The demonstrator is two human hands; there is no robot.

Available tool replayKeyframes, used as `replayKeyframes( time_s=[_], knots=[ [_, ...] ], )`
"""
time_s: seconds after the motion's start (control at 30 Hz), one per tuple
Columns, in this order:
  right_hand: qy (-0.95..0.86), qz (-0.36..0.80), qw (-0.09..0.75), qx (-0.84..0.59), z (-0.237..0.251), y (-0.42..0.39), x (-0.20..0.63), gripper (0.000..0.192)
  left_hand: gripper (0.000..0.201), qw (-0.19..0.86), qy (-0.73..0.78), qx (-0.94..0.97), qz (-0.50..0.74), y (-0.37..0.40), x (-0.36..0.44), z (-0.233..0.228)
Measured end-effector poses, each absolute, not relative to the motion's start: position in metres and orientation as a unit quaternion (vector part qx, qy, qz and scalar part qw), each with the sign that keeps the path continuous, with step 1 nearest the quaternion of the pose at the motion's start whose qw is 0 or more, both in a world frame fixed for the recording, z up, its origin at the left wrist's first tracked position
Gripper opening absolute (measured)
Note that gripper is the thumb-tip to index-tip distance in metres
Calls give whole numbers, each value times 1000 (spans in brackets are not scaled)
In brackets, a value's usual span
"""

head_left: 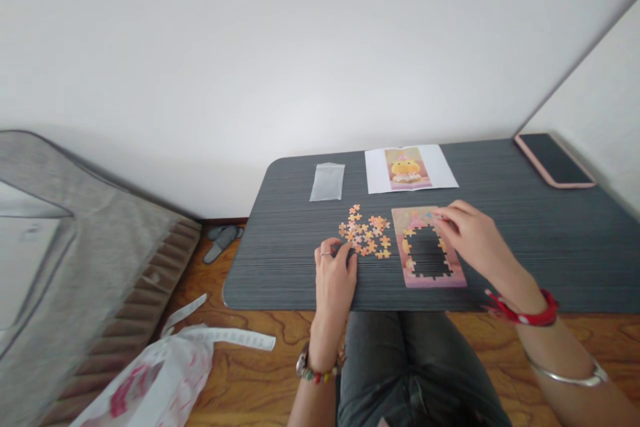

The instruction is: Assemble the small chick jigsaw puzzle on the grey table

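A partly assembled jigsaw puzzle [407,278] lies on the dark table, its pink and yellow border joined around an open middle. Over its upper right edge, my right hand [467,233] has thumb and forefinger pinched on a small puzzle piece [434,215], mostly covered by the fingertips. Left of the border is a loose heap of orange and yellow puzzle pieces [364,235]. At the near left edge of this heap rests my left hand [334,273], fingers bent and thumb apart, with nothing visible between them.
Behind the puzzle lies a white sheet with a printed yellow figure [445,177]. A clear plastic bag [327,182] is at the back left of the table [285,247]. A phone [555,160] lies far right. On the floor are slippers [221,243] and a white plastic bag [175,373].
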State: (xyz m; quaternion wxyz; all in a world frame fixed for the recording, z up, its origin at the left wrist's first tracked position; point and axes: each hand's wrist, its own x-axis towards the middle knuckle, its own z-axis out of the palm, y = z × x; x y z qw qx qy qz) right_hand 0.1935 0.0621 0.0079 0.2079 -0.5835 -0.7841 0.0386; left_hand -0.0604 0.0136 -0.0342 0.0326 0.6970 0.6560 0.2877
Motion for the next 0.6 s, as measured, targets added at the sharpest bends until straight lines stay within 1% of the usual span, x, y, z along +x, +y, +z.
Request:
replayKeyframes(
  time_s=[0.3, 0.37, 0.47, 0.6],
  knots=[
    [-814, 69, 193, -543, -1, 58, 174, 23, 19, 29, 656, 696, 289, 14, -60, -29],
    [-828, 78, 170, -528, -2, 58, 166, 23, 19, 30, 660, 694, 286, 14, -61, -30],
    [-853, 89, 113, -503, -5, 58, 150, 22, 20, 32, 662, 693, 283, 13, -62, -31],
    [-868, 79, 58, -487, -10, 62, 132, 18, 20, 31, 661, 696, 279, 13, -61, -31]
  ],
)
